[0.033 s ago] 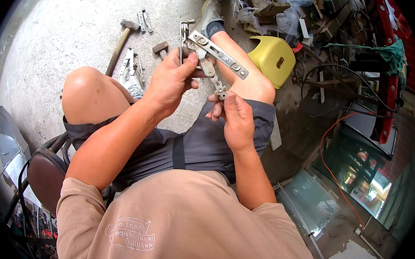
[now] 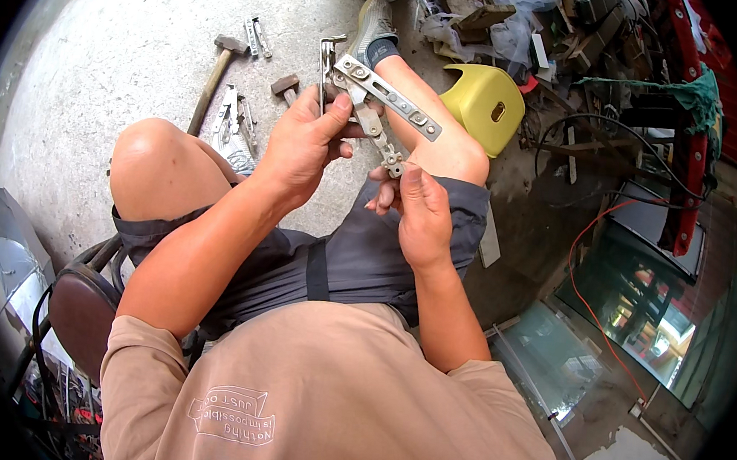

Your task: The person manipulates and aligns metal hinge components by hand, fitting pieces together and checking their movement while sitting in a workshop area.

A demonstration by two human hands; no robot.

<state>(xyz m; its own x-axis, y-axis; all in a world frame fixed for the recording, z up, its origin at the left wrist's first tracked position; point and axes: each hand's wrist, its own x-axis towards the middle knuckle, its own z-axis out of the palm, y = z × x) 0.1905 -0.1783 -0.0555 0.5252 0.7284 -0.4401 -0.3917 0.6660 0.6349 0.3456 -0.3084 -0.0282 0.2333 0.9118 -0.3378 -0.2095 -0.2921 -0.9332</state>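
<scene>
In front of my lap I hold a silvery metal hinge [image 2: 392, 100] with several pivoting arms, slots and rivets. My left hand [image 2: 304, 149] pinches its upright bracket and the linkage near the pivot, thumb on top. At the hinge's lower end, my right hand [image 2: 421, 212] grips the small knobbed joint between thumb and fingers. One slotted arm sticks out free toward the upper right, over my shin. Fingers cover parts of the lower linkage and the bracket's bottom.
A wooden-handled hammer [image 2: 213, 82] and another hammer head [image 2: 285, 85] lie on the concrete floor. Near my left foot are more metal hinge pieces [image 2: 230, 111]. A yellow plastic stool [image 2: 488, 110] stands beside my right leg, with scrap piled beyond. Glass panels [image 2: 633, 291] lie at right.
</scene>
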